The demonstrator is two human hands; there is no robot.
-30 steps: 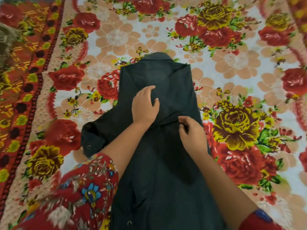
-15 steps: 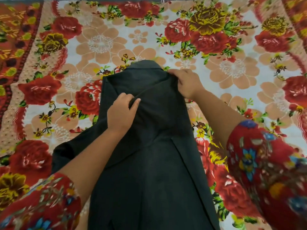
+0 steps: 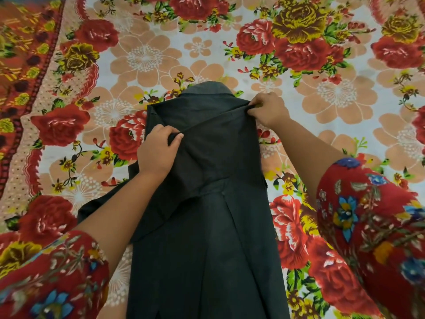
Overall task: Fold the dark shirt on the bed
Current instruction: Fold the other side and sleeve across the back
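Left hand (image 3: 158, 153) pinches dark shirt (image 3: 207, 226) mid-fold; right hand (image 3: 268, 109) pinches its far-right shoulder edge; bedsheet (image 3: 138, 61) open beyond collar.

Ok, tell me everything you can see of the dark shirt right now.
The dark shirt is charcoal woven-looking cloth, lying lengthwise on the floral bedsheet, collar at the far end, hem out of frame. The left hand grips a fold near the upper left; the right hand pinches the right shoulder corner. A taut diagonal crease runs between them; a sleeve trails out to the left.
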